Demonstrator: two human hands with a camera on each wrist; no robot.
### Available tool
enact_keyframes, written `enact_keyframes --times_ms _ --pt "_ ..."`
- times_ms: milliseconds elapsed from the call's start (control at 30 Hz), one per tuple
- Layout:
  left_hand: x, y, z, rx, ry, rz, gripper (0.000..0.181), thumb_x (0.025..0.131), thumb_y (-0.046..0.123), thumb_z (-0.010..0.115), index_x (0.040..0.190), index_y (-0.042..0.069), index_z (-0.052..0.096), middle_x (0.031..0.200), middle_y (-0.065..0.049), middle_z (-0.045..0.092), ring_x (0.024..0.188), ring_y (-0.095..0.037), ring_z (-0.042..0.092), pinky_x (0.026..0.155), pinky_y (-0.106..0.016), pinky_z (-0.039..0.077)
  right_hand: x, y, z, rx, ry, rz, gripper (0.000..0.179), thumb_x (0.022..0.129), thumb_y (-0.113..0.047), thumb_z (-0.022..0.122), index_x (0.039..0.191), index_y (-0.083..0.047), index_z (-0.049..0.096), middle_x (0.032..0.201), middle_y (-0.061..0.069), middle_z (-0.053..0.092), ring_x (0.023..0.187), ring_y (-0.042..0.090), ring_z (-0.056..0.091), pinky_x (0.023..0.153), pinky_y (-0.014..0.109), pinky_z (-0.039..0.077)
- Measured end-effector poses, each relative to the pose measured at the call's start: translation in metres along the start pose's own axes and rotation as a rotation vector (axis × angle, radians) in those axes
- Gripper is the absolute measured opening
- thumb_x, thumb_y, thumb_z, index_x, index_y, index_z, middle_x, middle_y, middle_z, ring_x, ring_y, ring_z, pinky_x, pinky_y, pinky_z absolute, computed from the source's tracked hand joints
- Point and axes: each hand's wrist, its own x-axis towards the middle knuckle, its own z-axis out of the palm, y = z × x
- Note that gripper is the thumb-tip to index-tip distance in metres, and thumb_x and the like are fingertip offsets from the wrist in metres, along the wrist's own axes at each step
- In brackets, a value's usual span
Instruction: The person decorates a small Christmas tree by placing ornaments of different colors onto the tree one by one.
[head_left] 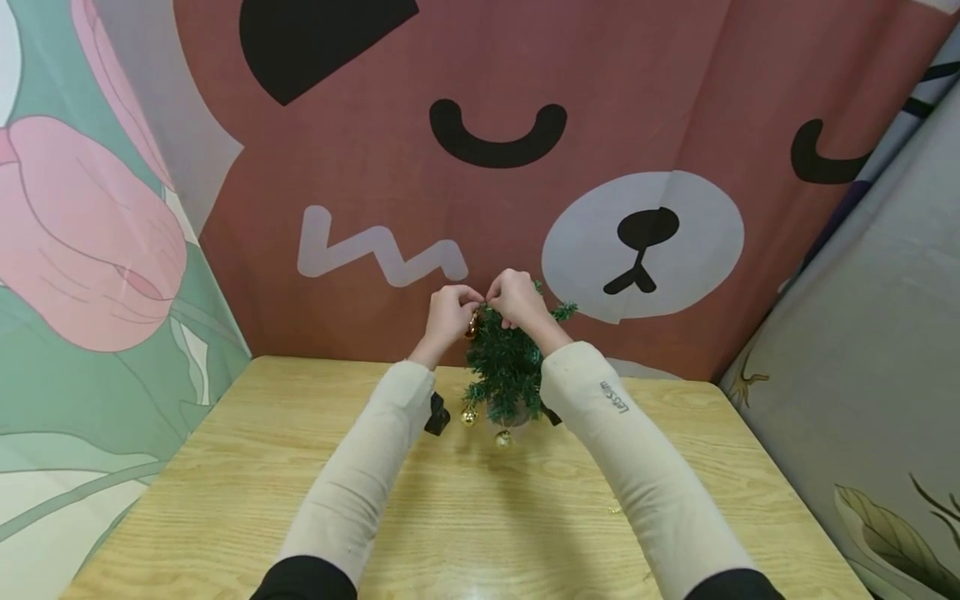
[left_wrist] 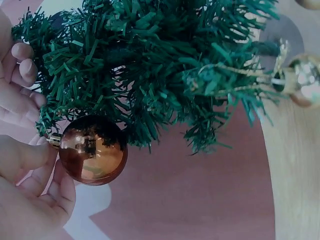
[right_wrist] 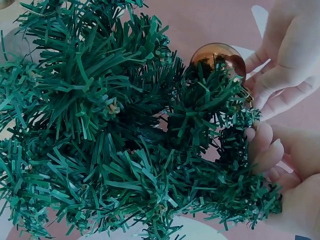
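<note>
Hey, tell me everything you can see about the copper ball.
The ball is round, glossy and mirror-like, with a small gold cap; metal or plastic, I can't tell. Its cap points roughly upward. It sits above the table, at the upper left of the tree in the head view. The left hand has its fingers at the cap; their exact hold is hidden.

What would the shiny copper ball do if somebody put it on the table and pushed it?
The copper ball would probably roll easily, because it looks round. Its little cap sticks out, so it might wobble or roll crookedly. It may feel slippery too, since its mirror-like shine suggests a smooth surface.
</note>
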Motion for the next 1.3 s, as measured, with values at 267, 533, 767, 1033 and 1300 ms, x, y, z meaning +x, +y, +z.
enact_keyframes --times_ms 267,533,767,1033,1300 --pt "-0.003 -0.002 0.001 -0.018 -0.018 -0.036 0.016 0.091 0.006 0.056 0.096 0.001 0.071 0.092 -0.013 0.069 0.076 -0.024 0.064 0.066 -0.033 0.052 0.0 -0.002 0.002 -0.023 -0.021 0.037 0.021 0.093 -0.01 0.052 0.105 -0.005 0.069 0.1 0.013 0.066 0.053 0.018 0.063 0.045 0.024 0.049" --pt "-0.002 -0.002 0.004 -0.014 -0.05 -0.063 0.017 0.091 0.007 0.056 0.097 0.002 0.071 0.095 -0.013 0.069 0.074 -0.025 0.063 0.066 -0.033 0.051 -0.001 -0.003 0.0 -0.055 -0.04 0.061 0.021 0.094 -0.012 0.053 0.104 -0.006 0.069 0.102 0.012 0.066 0.052 0.016 0.061 0.046 0.025 0.049" --pt "-0.003 -0.002 0.005 -0.014 -0.066 -0.057 0.016 0.09 0.007 0.057 0.097 0.002 0.071 0.095 -0.013 0.069 0.078 -0.025 0.063 0.069 -0.034 0.051 -0.003 0.0 -0.001 -0.097 -0.023 0.019 0.018 0.092 -0.013 0.056 0.1 -0.005 0.071 0.099 0.01 0.067 0.06 0.015 0.06 0.054 0.027 0.049" --pt "-0.005 0.0 0.003 -0.021 -0.058 -0.052 0.017 0.09 0.007 0.056 0.098 0.002 0.071 0.095 -0.013 0.068 0.076 -0.025 0.063 0.066 -0.033 0.05 -0.006 0.002 -0.003 -0.092 -0.02 -0.019 0.016 0.09 -0.012 0.06 0.1 -0.005 0.07 0.102 0.011 0.066 0.061 0.015 0.062 0.057 0.027 0.051" --pt "-0.007 0.003 0.002 -0.051 -0.067 -0.051 0.019 0.091 0.005 0.053 0.1 0.001 0.07 0.098 -0.014 0.068 0.079 -0.025 0.063 0.067 -0.033 0.05 -0.01 0.004 -0.006 -0.061 0.002 -0.082 0.017 0.089 -0.011 0.06 0.1 -0.003 0.07 0.095 0.012 0.068 0.061 0.02 0.064 0.05 0.024 0.049"
